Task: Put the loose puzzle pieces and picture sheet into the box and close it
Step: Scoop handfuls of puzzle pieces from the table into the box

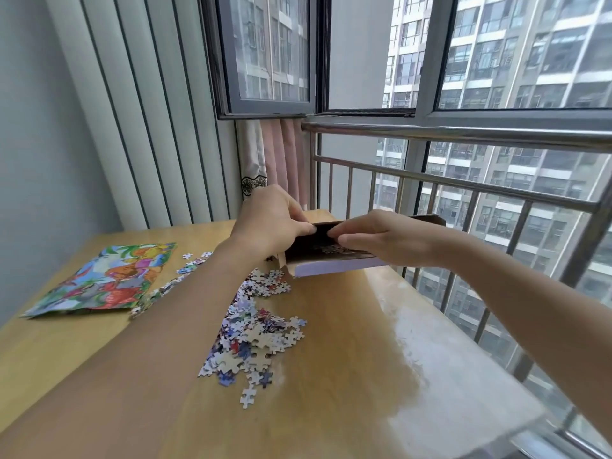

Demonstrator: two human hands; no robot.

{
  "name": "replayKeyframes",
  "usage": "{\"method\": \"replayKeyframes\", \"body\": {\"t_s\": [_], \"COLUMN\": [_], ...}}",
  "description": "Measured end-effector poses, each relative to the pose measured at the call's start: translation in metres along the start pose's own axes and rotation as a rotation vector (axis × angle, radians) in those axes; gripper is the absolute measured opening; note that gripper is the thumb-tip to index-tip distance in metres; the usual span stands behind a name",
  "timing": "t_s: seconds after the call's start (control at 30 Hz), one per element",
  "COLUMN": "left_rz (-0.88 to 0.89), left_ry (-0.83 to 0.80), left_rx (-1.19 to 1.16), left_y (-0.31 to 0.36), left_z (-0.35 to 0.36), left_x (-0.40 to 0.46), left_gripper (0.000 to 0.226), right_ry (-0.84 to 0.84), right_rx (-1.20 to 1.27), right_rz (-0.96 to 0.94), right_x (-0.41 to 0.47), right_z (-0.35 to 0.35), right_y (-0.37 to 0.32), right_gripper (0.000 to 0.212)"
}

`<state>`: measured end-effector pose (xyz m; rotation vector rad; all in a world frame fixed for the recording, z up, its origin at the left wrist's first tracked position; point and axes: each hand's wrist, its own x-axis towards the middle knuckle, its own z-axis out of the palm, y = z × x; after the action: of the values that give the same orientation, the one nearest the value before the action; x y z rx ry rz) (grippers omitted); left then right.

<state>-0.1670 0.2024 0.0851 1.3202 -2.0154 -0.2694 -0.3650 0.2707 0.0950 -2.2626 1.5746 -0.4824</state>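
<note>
The left hand [270,220] is closed on the upper edge of the box [331,251], thumb and fingers pinching the dark rim. The right hand [381,238] is laid over the same rim from the other side, fingers curled down onto it; whether anything is pinched between those fingers cannot be told. The box is held tilted at the far side of the table [364,342], its open mouth turned toward the wearer and its pale flap [334,269] hanging at the near edge. A few pieces appear to lie inside.

The step in hand is judged to be the opening or steadying of the box, ahead of loading. Most of the work remains: the puzzle pieces [255,332] lie loose on the table in one long scatter, too many to be counted, and one picture sheet [102,279] lies flat well to the left. One box is seen. For the next move, one hand must be freed to gather pieces while the box is kept open.
</note>
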Motion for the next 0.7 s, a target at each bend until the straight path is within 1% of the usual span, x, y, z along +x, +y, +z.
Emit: {"method": "replayKeyframes", "body": {"t_s": [0.03, 0.07, 0.1, 0.13, 0.17, 0.23, 0.27, 0.3, 0.33, 0.37, 0.4, 0.47, 0.5, 0.57, 0.6, 0.63, 0.67, 0.7], "left_rz": [-0.002, -0.004, 0.001, 0.010, 0.016, 0.004, -0.006, -0.018, -0.036, -0.058, -0.079, -0.095, -0.096, -0.090, -0.098, -0.102, -0.111, -0.124], "left_ry": [0.003, 0.008, 0.011, 0.012, 0.021, 0.073, 0.121, 0.167, 0.197, 0.197, 0.162, 0.078, 0.050, -0.009, -0.035, -0.050, -0.060, -0.062], "left_rx": [-0.002, -0.005, -0.012, -0.029, -0.061, -0.160, -0.224, -0.293, -0.356, -0.396, -0.407, -0.372, -0.342, -0.294, -0.283, -0.278, -0.272, -0.265], "left_y": [0.000, -0.001, -0.001, 0.001, 0.002, 0.007, 0.008, 0.008, 0.006, 0.003, -0.001, -0.009, -0.014, -0.023, -0.030, -0.036, -0.043, -0.053], "left_z": [-0.001, -0.001, -0.002, -0.002, -0.002, -0.003, -0.006, -0.008, -0.010, -0.010, -0.009, -0.003, 0.001, 0.009, 0.014, 0.017, 0.020, 0.023], "left_x": [0.000, 0.000, 0.000, -0.001, -0.001, -0.003, -0.002, -0.001, 0.000, 0.000, -0.001, -0.006, -0.009, -0.015, -0.018, -0.020, -0.023, -0.027], "left_gripper": [0.005, 0.006, 0.006, 0.008, 0.011, 0.029, 0.041, 0.050, 0.054, 0.053, 0.048, 0.035, 0.030, 0.024, 0.021, 0.018, 0.015, 0.014], "right_ry": [-0.032, -0.045, -0.014, 0.080, 0.216, 0.547, 0.669, 0.701, 0.652, 0.560, 0.491, 0.377, 0.283, 0.118, 0.068, 0.030, -0.012, -0.065], "right_rx": [-0.053, -0.197, -0.373, -0.520, -0.601, -0.614, -0.588, -0.574, -0.584, -0.612, -0.628, -0.639, -0.666, -0.780, -0.827, -0.864, -0.879, -0.892], "right_rz": [-0.020, -0.034, -0.033, -0.030, -0.041, -0.133, -0.176, -0.183, -0.156, -0.122, -0.098, -0.041, -0.004, 0.075, 0.104, 0.140, 0.159, 0.180], "right_x": [-0.005, -0.008, -0.009, -0.009, -0.008, -0.006, -0.004, -0.003, -0.002, 0.000, 0.000, -0.001, -0.002, -0.004, -0.004, -0.004, -0.005, -0.005], "right_z": [-0.002, -0.002, -0.001, 0.000, -0.002, -0.008, -0.013, -0.017, -0.019, -0.019, -0.017, -0.011, -0.005, 0.009, 0.020, 0.029, 0.037, 0.045], "right_y": [0.001, 0.002, 0.005, 0.008, 0.012, 0.021, 0.024, 0.027, 0.026, 0.025, 0.025, 0.025, 0.023, 0.026, 0.029, 0.032, 0.034, 0.035], "right_gripper": [0.030, 0.032, 0.026, 0.018, 0.012, 0.012, 0.012, 0.012, 0.012, 0.012, 0.012, 0.013, 0.012, 0.004, 0.010, 0.023, 0.031, 0.036]}}
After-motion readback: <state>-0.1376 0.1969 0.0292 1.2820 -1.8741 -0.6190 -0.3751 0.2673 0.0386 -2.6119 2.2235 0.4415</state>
